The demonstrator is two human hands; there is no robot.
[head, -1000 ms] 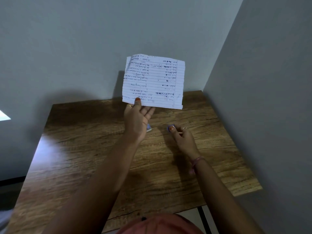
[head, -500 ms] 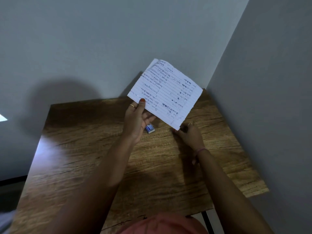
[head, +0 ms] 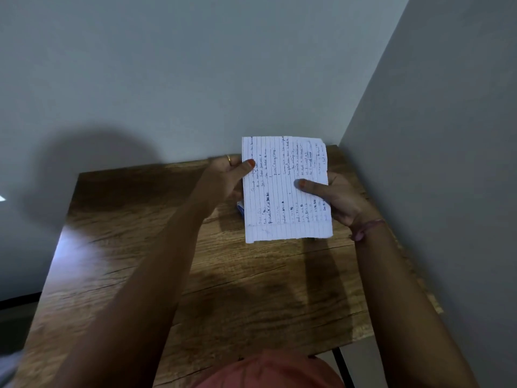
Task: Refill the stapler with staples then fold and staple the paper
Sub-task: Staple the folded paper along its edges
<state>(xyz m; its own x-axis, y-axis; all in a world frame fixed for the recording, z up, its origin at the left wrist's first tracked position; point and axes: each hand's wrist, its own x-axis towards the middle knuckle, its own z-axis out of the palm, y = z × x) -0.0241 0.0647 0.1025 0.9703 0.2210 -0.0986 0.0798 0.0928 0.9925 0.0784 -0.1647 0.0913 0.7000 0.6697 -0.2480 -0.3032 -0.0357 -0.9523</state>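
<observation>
Head view: the paper (head: 285, 189) is pinched at both side edges — by the left hand (head: 226, 177) at about nine o'clock of the sheet, thumb pressed on the written face with the fingers closed behind it, and by the right hand (head: 340, 200) at about three o'clock, thumb laid flat across the writing and the other fingers hidden behind. The sheet is held upright above the far part of the wooden table (head: 195, 275), its ruled lines running up and down, its lower edge well clear of the wood as far as can be judged. It looks already doubled or layered at the bottom, though this cannot be told for certain.

At seven o'clock of the sheet, a sliver of a small blue and white thing (head: 240, 210) is seen past the paper's edge — possibly the box of staples. The stapler is not seen; it may be hidden behind the paper.

Folding appears to be the step in hand. A crooked crease is likely if the two edges are not matched before pressing, since the paper is thin and unsupported in the air. Things hidden beneath could be knocked if the sheet is lowered blindly.
</observation>
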